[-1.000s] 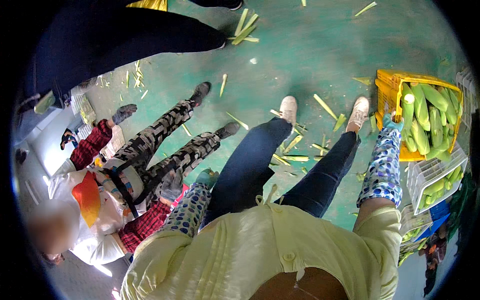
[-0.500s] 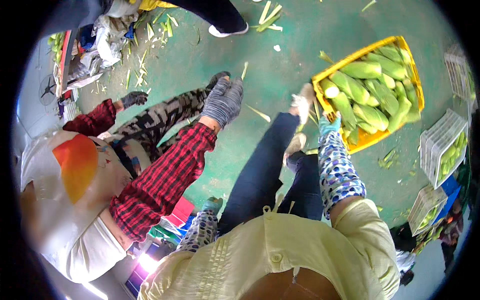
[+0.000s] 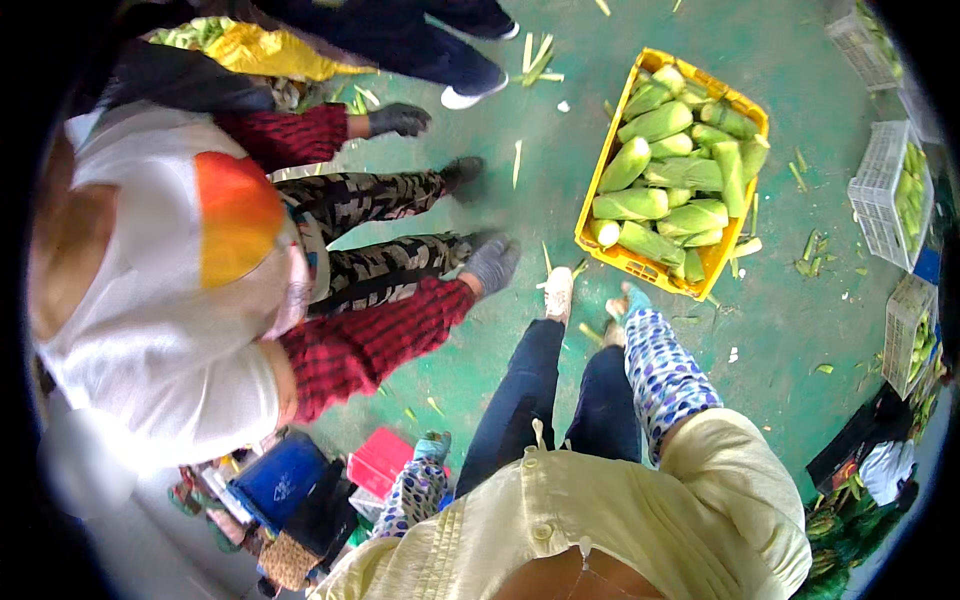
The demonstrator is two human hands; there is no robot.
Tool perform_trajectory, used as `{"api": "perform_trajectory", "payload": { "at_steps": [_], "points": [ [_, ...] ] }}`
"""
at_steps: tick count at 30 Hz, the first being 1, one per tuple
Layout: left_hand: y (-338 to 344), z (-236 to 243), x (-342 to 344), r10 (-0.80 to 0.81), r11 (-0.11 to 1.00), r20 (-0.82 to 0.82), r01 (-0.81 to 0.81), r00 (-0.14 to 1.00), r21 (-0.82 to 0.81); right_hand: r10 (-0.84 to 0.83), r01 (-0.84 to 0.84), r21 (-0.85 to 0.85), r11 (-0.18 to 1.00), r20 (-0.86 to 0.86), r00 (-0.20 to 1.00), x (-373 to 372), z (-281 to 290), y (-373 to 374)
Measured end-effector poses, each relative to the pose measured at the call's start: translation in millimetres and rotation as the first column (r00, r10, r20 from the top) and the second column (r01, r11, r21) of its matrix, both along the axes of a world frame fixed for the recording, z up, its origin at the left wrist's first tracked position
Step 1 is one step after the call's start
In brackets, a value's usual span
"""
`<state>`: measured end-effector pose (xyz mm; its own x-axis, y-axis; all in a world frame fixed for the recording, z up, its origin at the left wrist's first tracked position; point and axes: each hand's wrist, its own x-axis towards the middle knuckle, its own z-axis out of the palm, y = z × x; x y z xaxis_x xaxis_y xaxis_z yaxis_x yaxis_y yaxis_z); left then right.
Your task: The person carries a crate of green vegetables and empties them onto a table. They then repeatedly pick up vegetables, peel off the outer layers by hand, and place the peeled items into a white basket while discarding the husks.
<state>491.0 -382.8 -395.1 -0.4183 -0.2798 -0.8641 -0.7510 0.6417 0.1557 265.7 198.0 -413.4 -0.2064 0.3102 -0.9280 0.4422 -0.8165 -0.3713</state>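
A yellow plastic crate [image 3: 592,205] full of ears of corn in green husks [image 3: 684,172] stands on the floor ahead of me, slightly right. My right hand [image 3: 630,300], in a teal glove below a spotted sleeve, is just short of the crate's near edge and apart from it. Its fingers are spread, with nothing visible in them. My left hand [image 3: 432,446], also gloved, hangs low by my left leg near a pink-red bin [image 3: 383,462]. Its fingers are too small and foreshortened to read, and I see no object in it.
Close on my left stands a co-worker in a white shirt [image 3: 150,290] and grey gloves [image 3: 492,264]. Another person's legs [image 3: 455,50] are beyond. White crates [image 3: 885,195] of green produce line the right side. Husk scraps [image 3: 540,62] litter the green floor [image 3: 540,210].
My right hand has let go of the crate's rim. The crate now appears farther ahead and turned. My view has shifted, and the co-worker's arms have moved lower and apart.
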Motion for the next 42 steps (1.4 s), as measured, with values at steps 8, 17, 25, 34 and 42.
{"api": "perform_trajectory", "payload": {
  "at_steps": [8,17,25,34,42],
  "points": [
    [45.2,69.5,50.5,-0.483,0.874,-0.358,0.459,0.799,-0.156,0.673,-0.561,0.395,0.727,-0.245,0.698,53.7,194.8,20.4],
    [139.1,218.4,-7.8,-0.3,0.902,-0.298,0.372,0.906,0.219,0.377,-0.241,0.567,0.787,-0.134,0.916,336.2,289.0,240.0],
    [90.5,286.4,-109.9,-0.589,0.781,-0.408,0.621,0.698,-0.064,0.621,-0.976,0.214,-0.05,0.772,0.137,538.1,348.0,147.3],
    [23.5,395.9,-109.8,-0.54,0.82,-0.403,0.57,0.739,-0.055,0.332,-0.409,0.441,0.799,0.243,0.911,464.5,380.4,30.6],
    [-2.8,417.8,-95.2,-0.455,0.885,-0.344,0.461,0.821,-0.071,0.42,-0.463,0.425,0.778,0.196,0.886,330.0,467.4,79.0]
  ]
}}
